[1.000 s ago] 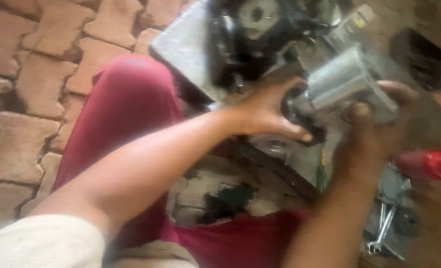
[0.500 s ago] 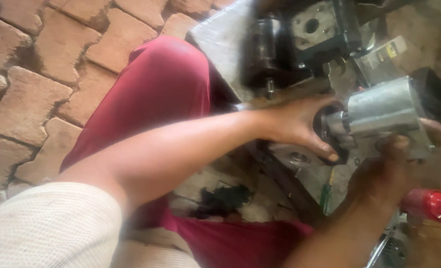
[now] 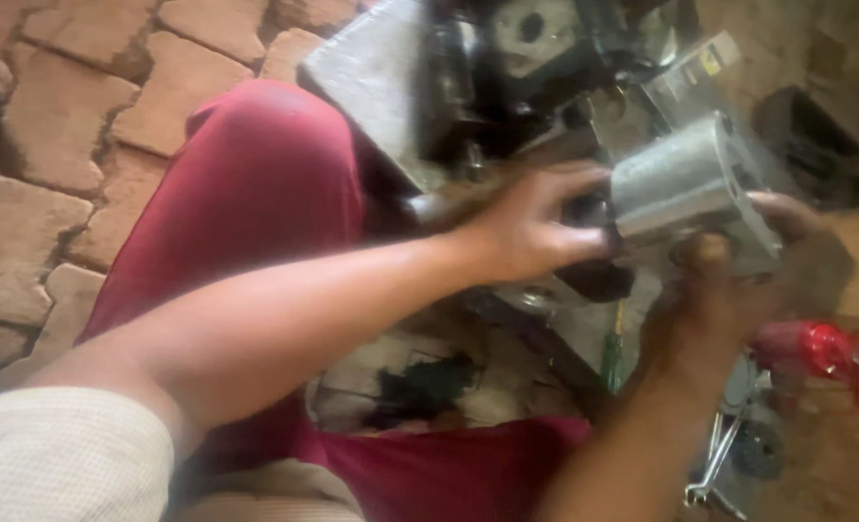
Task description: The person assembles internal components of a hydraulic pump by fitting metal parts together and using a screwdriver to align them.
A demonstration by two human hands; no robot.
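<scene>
One grey metal housing (image 3: 686, 184), cylindrical with a flanged end, is held in the air above the person's lap, between two hands. The right hand (image 3: 739, 280) cups it from below, grip closed around the body, thumb up against the near side. The left hand (image 3: 536, 227) closes its fingers on a black round part (image 3: 589, 242) at the housing's left end. Behind them, one dark machine (image 3: 536, 68) rests on a grey slab (image 3: 372, 77); a small yellow label (image 3: 710, 60), rectangular, sits on a grey piece at its right. Below the hands lie one green-handled screwdriver (image 3: 611, 356), one red object (image 3: 806, 348), blurred, and one shiny wrench (image 3: 715, 464). Red trousers (image 3: 256, 193) cover the knee at left, over a brick-paved floor (image 3: 53, 145).
</scene>
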